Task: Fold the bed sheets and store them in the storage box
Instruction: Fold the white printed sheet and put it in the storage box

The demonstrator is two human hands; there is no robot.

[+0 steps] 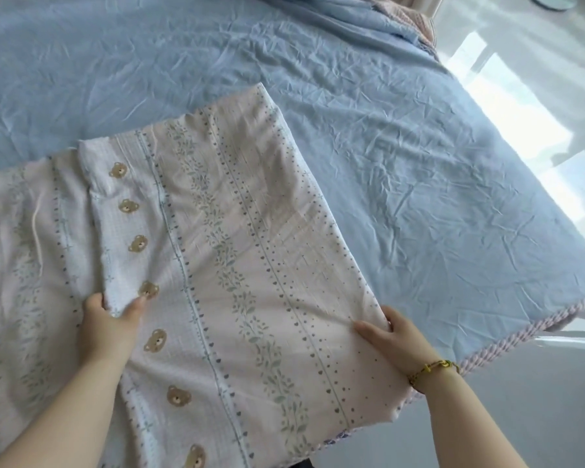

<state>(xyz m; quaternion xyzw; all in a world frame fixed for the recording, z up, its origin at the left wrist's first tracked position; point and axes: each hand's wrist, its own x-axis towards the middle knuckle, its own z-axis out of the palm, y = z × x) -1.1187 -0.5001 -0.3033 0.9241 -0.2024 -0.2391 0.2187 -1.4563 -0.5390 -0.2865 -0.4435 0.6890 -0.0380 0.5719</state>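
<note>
head view shows the fold underway, judged about midway. the patterned sheet (237, 231) lies on the bed (419, 163), over its wrinkled blue cover, already doubled into a long band that runs from the near edge away toward the middle. one layer is turned over along the left side, and more of the cloth spreads flat to the left. it would need further folds to become a compact bundle. no storage box is in view, so the storing step is not yet done.

the left grip (110, 324) pinches the edge of the turned-over layer, thumb on top beside a printed bear. the right grip (390, 336), a bracelet (433, 368) at its wrist, clasps the band's right edge, thumb on top.

the cloth looks thin and soft. it is pale pink and white, with stripes of leaves, small hearts and brown bear faces, and it is lightly creased.
</note>
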